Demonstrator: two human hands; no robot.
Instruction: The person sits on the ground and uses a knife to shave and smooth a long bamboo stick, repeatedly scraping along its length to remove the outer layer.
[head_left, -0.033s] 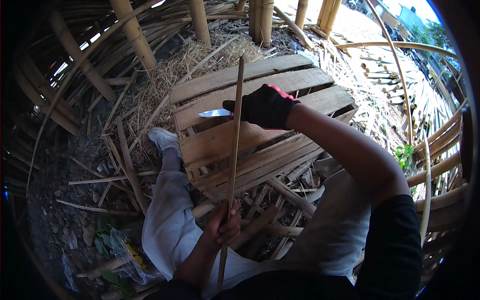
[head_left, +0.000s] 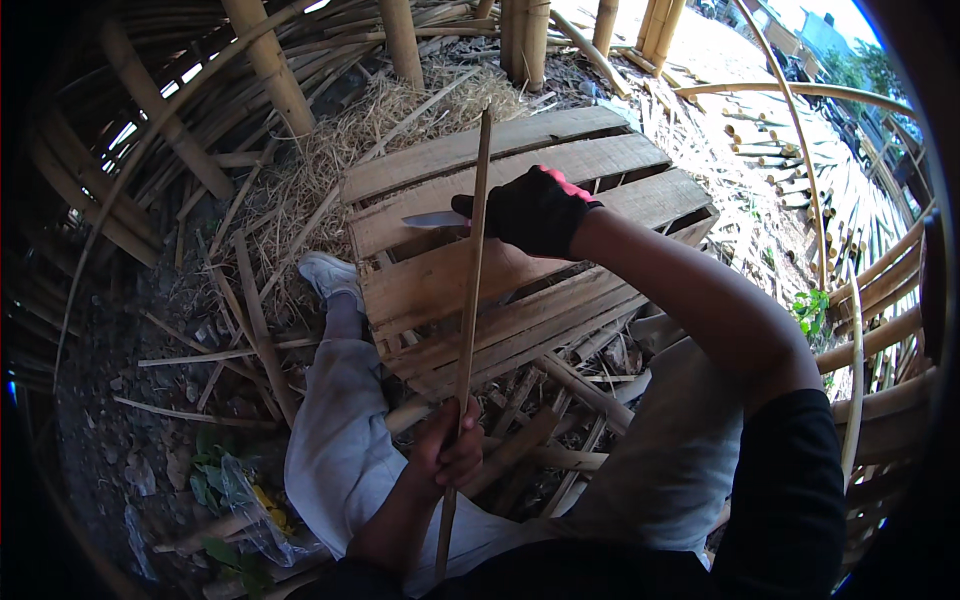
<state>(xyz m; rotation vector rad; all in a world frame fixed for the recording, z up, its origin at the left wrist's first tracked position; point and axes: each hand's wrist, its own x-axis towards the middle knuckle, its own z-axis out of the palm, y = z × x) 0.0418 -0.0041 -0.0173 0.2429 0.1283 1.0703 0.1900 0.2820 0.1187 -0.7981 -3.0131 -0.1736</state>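
A long, thin bamboo strip (head_left: 470, 320) stands nearly upright before me, its far end over a slatted wooden crate (head_left: 420, 290). My bare left hand (head_left: 448, 446) is wrapped round the strip's lower part, above my lap. My right hand (head_left: 540, 212), in a black and red glove, is closed on a knife. The pale knife blade (head_left: 432, 219) points left, crossing behind the strip in its upper half. The glove's thumb lies at the strip's left side, over the blade. The knife's handle is hidden in the glove.
Bamboo posts (head_left: 402, 45) rise beyond the crate, with dry shavings (head_left: 310, 185) heaped at its far left. Split bamboo pieces (head_left: 515, 450) lie under and before the crate. A clear plastic bag (head_left: 250, 505) is at lower left. Cut bamboo poles (head_left: 780, 160) are stacked at far right.
The view has shifted very slightly. The knife blade looks darker and no longer glints. Both hands keep their grips in nearly the same places.
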